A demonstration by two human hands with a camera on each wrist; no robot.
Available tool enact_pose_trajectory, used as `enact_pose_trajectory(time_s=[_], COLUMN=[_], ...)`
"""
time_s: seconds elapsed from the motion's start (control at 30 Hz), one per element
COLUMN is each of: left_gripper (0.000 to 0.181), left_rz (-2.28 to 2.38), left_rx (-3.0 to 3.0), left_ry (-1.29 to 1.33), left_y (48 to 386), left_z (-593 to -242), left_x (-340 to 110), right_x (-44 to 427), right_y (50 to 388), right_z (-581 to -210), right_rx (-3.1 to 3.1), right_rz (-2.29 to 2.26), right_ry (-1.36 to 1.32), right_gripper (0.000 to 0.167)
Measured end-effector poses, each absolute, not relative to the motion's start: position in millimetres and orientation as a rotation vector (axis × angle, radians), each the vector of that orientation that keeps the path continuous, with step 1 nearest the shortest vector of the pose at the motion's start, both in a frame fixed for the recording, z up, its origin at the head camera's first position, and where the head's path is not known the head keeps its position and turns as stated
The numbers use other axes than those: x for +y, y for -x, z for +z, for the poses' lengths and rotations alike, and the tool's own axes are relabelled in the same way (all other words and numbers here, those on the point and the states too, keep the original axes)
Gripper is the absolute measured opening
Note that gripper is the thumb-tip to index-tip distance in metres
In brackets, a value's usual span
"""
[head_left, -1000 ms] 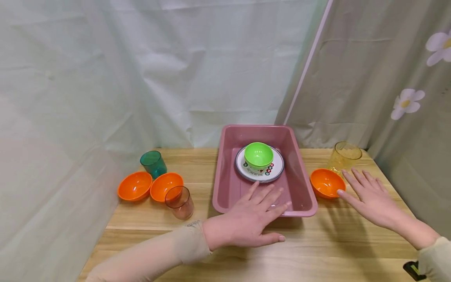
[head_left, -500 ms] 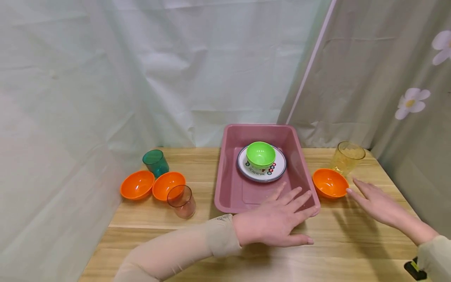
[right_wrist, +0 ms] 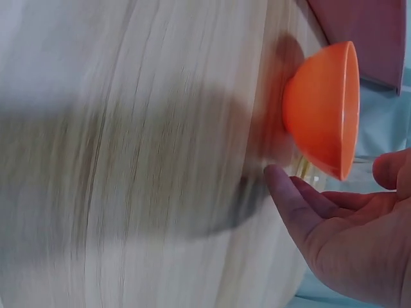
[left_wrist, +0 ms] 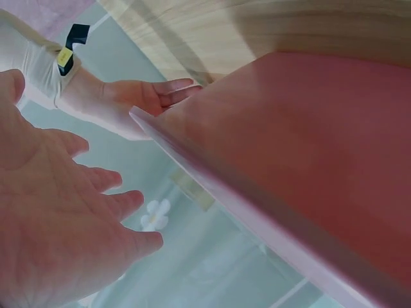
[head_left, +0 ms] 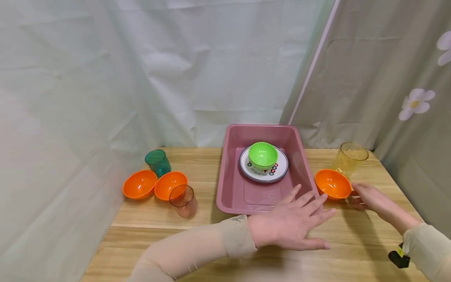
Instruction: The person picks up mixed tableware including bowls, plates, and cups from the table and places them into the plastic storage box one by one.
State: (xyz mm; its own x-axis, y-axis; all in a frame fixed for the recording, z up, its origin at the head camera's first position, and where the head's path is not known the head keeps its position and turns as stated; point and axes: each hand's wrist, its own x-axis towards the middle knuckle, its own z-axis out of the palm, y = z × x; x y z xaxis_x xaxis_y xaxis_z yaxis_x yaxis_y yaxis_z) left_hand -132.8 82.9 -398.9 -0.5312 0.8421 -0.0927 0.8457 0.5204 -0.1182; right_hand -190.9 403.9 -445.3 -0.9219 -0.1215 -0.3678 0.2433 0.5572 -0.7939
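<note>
- Head view: pink tub on the worktop holds a patterned white plate, perhaps stacked on another; green bowl sits upon it. Judged from the layout, that much is done.
- Outside the tub, so apparently not dealt with: two orange bowls at left, teal tumbler behind them, reddish glass in front; at right, the lone orange bowl, with yellow glass behind it.
- Lone bowl seems the piece in hand, though not yet picked up; it rests upright on the worktop just beside the tub's right wall. Contact with the tub: cannot tell.
- Its look: plain bright orange, glossy inside, rounded wall narrowing to a small foot. Nothing seen in it.
- Right hand: grip empty, fingers extended low beside the bowl, thumb apart from them; right wrist view shows a slight gap.
- Left hand: fingers spread, grip empty, above the tub's near right corner.
</note>
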Motion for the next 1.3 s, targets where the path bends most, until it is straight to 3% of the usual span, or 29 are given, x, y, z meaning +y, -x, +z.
enact_pose_trajectory(time_s=[1.3], left_gripper=[0.080], left_rz=[-0.314], left_rx=[2.689], left_ry=[-1.517], left_y=[127], left_z=[-406], left_x=[95], right_x=[393], right_y=[206], right_z=[-463], right_rx=[1.886], right_rz=[-1.875], right_ry=[-0.383], right_gripper=[0.063])
